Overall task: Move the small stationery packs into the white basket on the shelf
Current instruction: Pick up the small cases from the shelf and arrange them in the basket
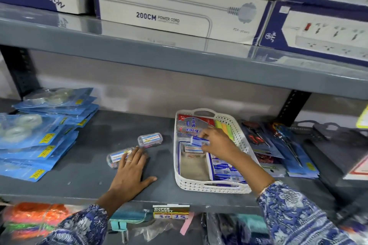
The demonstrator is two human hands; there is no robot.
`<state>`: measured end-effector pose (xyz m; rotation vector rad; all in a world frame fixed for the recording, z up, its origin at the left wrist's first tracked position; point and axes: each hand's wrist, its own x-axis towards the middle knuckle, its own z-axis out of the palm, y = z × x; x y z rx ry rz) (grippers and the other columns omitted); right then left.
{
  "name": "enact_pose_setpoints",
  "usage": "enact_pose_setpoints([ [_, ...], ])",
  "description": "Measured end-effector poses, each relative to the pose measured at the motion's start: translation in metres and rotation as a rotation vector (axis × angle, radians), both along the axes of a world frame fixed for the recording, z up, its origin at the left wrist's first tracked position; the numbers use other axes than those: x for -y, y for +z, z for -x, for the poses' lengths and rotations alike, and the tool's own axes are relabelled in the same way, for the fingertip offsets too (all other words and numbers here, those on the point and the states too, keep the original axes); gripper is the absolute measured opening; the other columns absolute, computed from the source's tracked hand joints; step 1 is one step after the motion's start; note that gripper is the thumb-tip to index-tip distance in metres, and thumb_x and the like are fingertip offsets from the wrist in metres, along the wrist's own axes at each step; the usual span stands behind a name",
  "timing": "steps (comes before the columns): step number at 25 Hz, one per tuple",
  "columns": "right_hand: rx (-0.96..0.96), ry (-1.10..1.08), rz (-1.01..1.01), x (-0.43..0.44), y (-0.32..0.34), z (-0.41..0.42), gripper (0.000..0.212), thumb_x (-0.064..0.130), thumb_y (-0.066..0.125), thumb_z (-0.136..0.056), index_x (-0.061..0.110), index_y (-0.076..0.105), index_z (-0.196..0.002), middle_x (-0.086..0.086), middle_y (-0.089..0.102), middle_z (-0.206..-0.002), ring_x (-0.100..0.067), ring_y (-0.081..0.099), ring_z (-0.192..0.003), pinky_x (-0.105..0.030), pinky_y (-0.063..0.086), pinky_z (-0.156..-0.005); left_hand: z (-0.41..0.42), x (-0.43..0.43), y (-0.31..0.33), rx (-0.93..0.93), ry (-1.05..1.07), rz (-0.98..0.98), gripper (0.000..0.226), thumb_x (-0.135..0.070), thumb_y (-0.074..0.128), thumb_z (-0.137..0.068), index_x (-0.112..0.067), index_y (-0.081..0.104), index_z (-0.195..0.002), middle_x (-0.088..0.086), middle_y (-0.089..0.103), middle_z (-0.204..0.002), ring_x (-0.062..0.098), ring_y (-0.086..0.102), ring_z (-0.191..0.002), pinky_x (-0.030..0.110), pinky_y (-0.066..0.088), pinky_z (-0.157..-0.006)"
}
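Blue-and-white patterned sleeves (294, 211) covered both forearms at the near edge of the view.

Price label, yellow and white, printed "SUPER MARKET" (170, 212): fixed to the near lip of the grey metal shelf (89, 173).

Left hand (130, 173): laid flat, palm down, fingers spread and unclenched, a ring on one finger. Fingertips touched the near small clear plastic stationery pack with a blue-and-white label (117, 156); nothing was gripped.

Second small clear stationery pack of the same kind (150, 140): lay on the bare shelf just beyond and right of the first, between the left hand and the basket, apart from both.

White perforated plastic basket with handle slots (242, 141): stood on the shelf right of centre. Contents: blue-and-white packets along its right side, a red-and-silver packet at the far end, yellow and green strips against the far right wall, small boxes at the middle.

Right hand (218, 144): reached over the basket, fingers pinched on a small blue-and-white box (199, 141) held just above the boxes inside.

Blue carded packs of clear tape rolls (39, 135): stacked at the left of the shelf.

Blue carded scissors packs (284, 141): lay just right of the basket.

White-and-navy cartons, one marked "200CM POWER CORD" (179, 12): ranged on the upper shelf.
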<state>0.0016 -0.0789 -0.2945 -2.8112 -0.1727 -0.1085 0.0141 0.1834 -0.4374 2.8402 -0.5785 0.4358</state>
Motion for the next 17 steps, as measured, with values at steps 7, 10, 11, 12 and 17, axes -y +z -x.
enact_pose_setpoints([
  [7, -0.252, -0.044, 0.144, 0.074, -0.029, 0.035, 0.027, 0.006, 0.066, -0.08, 0.009, 0.065, -0.106, -0.01, 0.065, -0.114, -0.017, 0.054, -0.083, -0.026, 0.043, -0.073, -0.001, 0.018, -0.008, -0.077, 0.007, -0.017, 0.088, -0.075, 0.013, -0.082, -0.009, 0.059, -0.117, 0.015, 0.059, -0.124, 0.033, 0.053, -0.117, 0.058, 0.036, -0.094],
  [10, -0.308, -0.011, 0.158, 0.079, -0.039, 0.04, 0.027, 0.005, 0.064, -0.081, 0.009, 0.065, -0.107, -0.008, 0.065, -0.115, -0.013, 0.05, -0.085, -0.028, 0.045, -0.074, -0.001, 0.018, -0.009, -0.087, -0.021, -0.017, 0.088, -0.076, 0.013, -0.081, -0.011, 0.059, -0.117, 0.013, 0.058, -0.125, 0.032, 0.051, -0.118, 0.058, 0.036, -0.096],
  [11, -0.321, -0.002, 0.151, 0.08, -0.043, 0.04, 0.026, 0.004, 0.065, -0.081, 0.008, 0.065, -0.107, -0.01, 0.066, -0.115, -0.013, 0.05, -0.086, -0.03, 0.047, -0.078, -0.001, 0.018, -0.01, -0.093, -0.029, -0.019, 0.087, -0.076, 0.013, -0.081, -0.012, 0.059, -0.117, 0.013, 0.058, -0.125, 0.032, 0.05, -0.119, 0.057, 0.035, -0.097],
  [12, -0.328, 0.007, 0.135, 0.081, -0.047, 0.04, 0.025, 0.003, 0.066, -0.081, 0.006, 0.066, -0.106, -0.011, 0.066, -0.114, -0.013, 0.051, -0.086, -0.029, 0.047, -0.081, -0.001, 0.017, -0.01, -0.099, -0.038, -0.025, 0.086, -0.076, 0.014, -0.081, -0.013, 0.06, -0.117, 0.012, 0.058, -0.126, 0.031, 0.05, -0.12, 0.055, 0.034, -0.098],
  [17, -0.282, 0.04, 0.08, 0.079, -0.056, 0.038, 0.017, 0.002, 0.07, -0.079, 0.014, 0.064, -0.089, -0.005, 0.056, -0.089, -0.004, 0.047, -0.066, -0.012, 0.037, -0.062, 0.002, 0.019, -0.004, -0.111, -0.139, -0.066, 0.079, -0.071, 0.015, -0.086, -0.016, 0.062, -0.117, 0.007, 0.058, -0.127, 0.025, 0.051, -0.119, 0.04, 0.02, -0.104],
])
